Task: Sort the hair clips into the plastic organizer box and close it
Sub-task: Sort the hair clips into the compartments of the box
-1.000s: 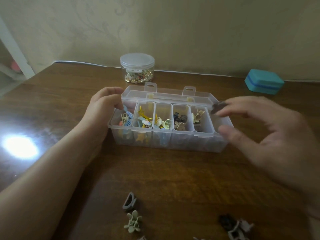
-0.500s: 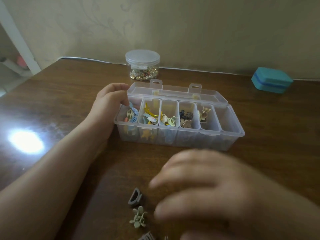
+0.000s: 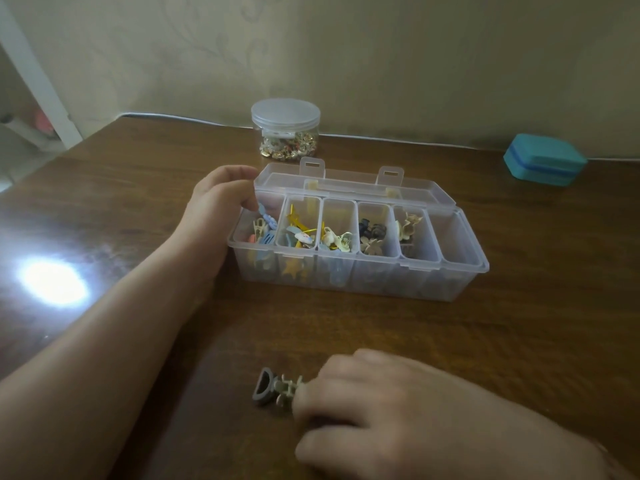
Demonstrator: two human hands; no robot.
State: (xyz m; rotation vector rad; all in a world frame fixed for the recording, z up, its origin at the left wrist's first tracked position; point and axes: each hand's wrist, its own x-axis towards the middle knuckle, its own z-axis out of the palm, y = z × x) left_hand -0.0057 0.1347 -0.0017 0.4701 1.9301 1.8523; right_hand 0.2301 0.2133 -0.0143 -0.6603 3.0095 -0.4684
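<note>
My right hand (image 3: 398,403) pinches the green clip (image 3: 285,393) near me, the box (image 3: 363,282) lying ahead, where my left hand (image 3: 221,202) grips its end.

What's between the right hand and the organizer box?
Nothing: in the head view only bare brown table separates the right hand, down by the green flower clip, from the organizer box.
</note>
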